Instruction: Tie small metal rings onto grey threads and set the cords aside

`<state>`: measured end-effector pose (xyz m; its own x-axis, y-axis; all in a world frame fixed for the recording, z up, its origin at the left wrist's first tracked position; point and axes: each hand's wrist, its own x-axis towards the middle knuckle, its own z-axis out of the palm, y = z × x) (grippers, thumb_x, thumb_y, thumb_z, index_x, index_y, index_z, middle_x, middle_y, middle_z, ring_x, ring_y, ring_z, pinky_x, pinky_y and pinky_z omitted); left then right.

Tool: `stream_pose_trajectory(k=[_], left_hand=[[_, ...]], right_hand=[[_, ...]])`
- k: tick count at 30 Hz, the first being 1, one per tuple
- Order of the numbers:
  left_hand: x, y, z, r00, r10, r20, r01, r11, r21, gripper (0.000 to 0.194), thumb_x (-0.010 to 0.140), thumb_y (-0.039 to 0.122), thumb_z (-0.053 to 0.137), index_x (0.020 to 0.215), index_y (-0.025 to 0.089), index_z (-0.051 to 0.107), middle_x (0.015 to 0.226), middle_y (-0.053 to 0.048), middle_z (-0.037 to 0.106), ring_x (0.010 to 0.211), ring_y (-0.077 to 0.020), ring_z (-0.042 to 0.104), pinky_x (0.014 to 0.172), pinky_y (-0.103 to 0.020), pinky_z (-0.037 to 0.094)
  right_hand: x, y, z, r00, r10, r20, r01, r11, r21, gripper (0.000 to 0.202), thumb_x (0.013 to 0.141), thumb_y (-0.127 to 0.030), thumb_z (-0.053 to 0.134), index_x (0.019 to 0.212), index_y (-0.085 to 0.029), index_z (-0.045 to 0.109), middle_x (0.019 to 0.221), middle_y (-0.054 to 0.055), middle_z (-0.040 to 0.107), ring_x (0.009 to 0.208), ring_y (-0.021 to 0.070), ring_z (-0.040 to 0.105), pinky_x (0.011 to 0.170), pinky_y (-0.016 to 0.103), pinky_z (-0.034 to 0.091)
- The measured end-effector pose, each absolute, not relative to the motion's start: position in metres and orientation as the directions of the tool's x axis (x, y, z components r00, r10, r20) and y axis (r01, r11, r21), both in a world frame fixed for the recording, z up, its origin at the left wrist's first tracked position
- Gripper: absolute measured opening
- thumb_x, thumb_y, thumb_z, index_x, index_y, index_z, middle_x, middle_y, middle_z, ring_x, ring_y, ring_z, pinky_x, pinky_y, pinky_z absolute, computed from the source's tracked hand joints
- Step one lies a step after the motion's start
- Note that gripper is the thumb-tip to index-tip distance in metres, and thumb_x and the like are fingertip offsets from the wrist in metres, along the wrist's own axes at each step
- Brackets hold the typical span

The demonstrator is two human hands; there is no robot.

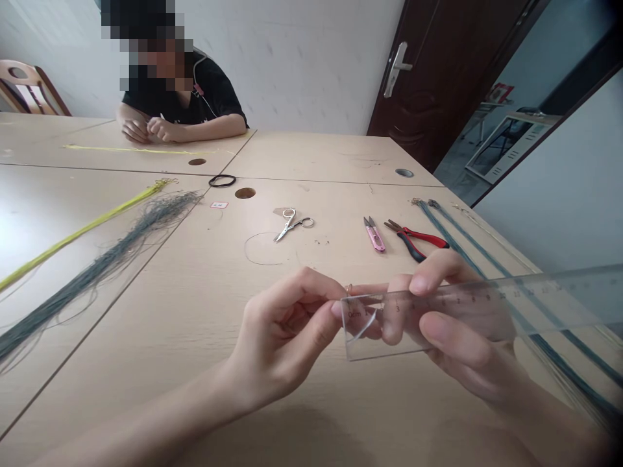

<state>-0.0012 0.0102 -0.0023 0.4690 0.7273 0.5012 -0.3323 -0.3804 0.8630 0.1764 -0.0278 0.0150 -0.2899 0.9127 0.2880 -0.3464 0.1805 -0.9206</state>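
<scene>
A clear plastic ruler (457,305) is tilted slightly up to the right above the table, its zero end towards the left. My right hand (452,337) grips it between thumb and fingers, with some fingers showing through the plastic from behind. At the zero end, the thumb and forefinger of my left hand (292,331) are pinched together. A small metal ring or hook (349,290) pokes out just above this pinch, at the ruler's upper edge. What else lies between those left fingertips is hidden.
Scissors (288,226), pink thread snips (374,235) and red-and-black pliers (413,239) lie beyond my hands. Grey-green thread bundles (121,250) and a yellow one (97,230) stretch along the left; more teal strands (467,243) run down the right. Across the table sits another person (195,91).
</scene>
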Motion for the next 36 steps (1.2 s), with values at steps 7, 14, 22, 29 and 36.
stream_pose_trajectory(k=[7, 14, 22, 29, 36], left_hand=[[-0.001, 0.009, -0.001, 0.469, 0.717, 0.515, -0.362, -0.376, 0.853, 0.009, 0.090, 0.011, 0.046, 0.086, 0.014, 0.053, 0.077, -0.003, 0.067, 0.073, -0.0124, 0.065, 0.065, -0.023, 0.055], [0.000, 0.018, -0.001, 0.343, 0.872, 0.348, -0.247, -0.274, 0.930, 0.012, 0.089, 0.018, 0.048, 0.079, 0.016, 0.053, 0.070, 0.000, 0.064, 0.067, -0.0104, 0.062, 0.064, -0.023, 0.051], [0.001, 0.024, -0.004, 0.305, 0.913, 0.271, -0.167, -0.229, 0.959, 0.014, 0.090, 0.021, 0.048, 0.077, 0.017, 0.051, 0.066, 0.002, 0.061, 0.065, -0.0084, 0.058, 0.061, -0.020, 0.048], [0.000, 0.023, -0.002, 0.355, 0.898, 0.261, -0.088, -0.246, 0.965, 0.015, 0.091, 0.021, 0.046, 0.076, 0.016, 0.049, 0.067, 0.002, 0.061, 0.065, -0.0084, 0.057, 0.066, -0.021, 0.048], [0.002, 0.023, -0.001, 0.378, 0.897, 0.230, -0.042, -0.231, 0.972, 0.016, 0.090, 0.021, 0.045, 0.075, 0.016, 0.050, 0.067, 0.001, 0.060, 0.066, -0.0093, 0.057, 0.064, -0.021, 0.048]], right_hand=[[0.176, -0.027, 0.015, -0.290, 0.916, 0.278, -0.356, 0.167, -0.919, 0.009, 0.086, -0.022, 0.054, 0.092, -0.029, 0.052, 0.074, -0.001, 0.064, 0.105, 0.0233, 0.059, 0.085, 0.047, 0.051], [0.187, -0.018, 0.017, -0.173, 0.958, 0.229, -0.190, 0.196, -0.962, 0.025, 0.090, -0.028, 0.045, 0.076, -0.017, 0.063, 0.078, 0.004, 0.062, 0.076, 0.0201, 0.066, 0.065, 0.038, 0.059], [0.192, 0.003, 0.007, 0.082, 0.956, -0.282, 0.420, -0.290, -0.860, 0.025, 0.079, -0.041, 0.059, 0.079, -0.016, 0.051, 0.056, 0.004, 0.065, 0.040, 0.0156, 0.061, 0.035, 0.023, 0.052], [0.194, 0.007, -0.010, -0.005, 0.924, -0.383, 0.557, -0.315, -0.768, 0.027, 0.078, -0.038, 0.057, 0.065, -0.018, 0.046, 0.047, 0.002, 0.062, 0.032, 0.0125, 0.055, 0.027, 0.018, 0.041], [0.193, 0.009, -0.017, 0.021, 0.910, -0.415, 0.644, -0.330, -0.690, 0.028, 0.078, -0.041, 0.055, 0.064, -0.018, 0.050, 0.046, 0.003, 0.061, 0.035, 0.0152, 0.055, 0.031, 0.022, 0.038]])
